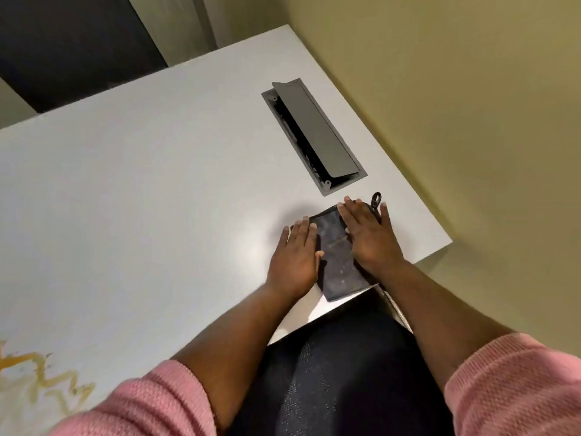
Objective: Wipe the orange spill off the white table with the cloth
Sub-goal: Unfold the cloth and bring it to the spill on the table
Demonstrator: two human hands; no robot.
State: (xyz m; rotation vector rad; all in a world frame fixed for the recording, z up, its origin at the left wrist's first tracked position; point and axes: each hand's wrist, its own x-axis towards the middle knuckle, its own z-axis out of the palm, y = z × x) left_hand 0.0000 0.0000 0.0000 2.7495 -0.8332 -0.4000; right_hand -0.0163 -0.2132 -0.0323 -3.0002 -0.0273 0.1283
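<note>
A dark grey folded cloth (338, 256) lies flat on the white table (141, 199) near its front right corner, with a small black loop at its far end. My left hand (295, 256) rests palm down on the cloth's left edge, fingers spread. My right hand (371, 237) presses flat on the cloth's right side. Neither hand grips the cloth. The orange spill (41, 382) is a zigzag smear at the table's near left, far from both hands.
A grey cable hatch (314, 136) with its lid raised is set into the table just beyond the cloth. The table's right edge borders a beige floor (471, 105). My dark-clothed legs (339, 372) are below the front edge.
</note>
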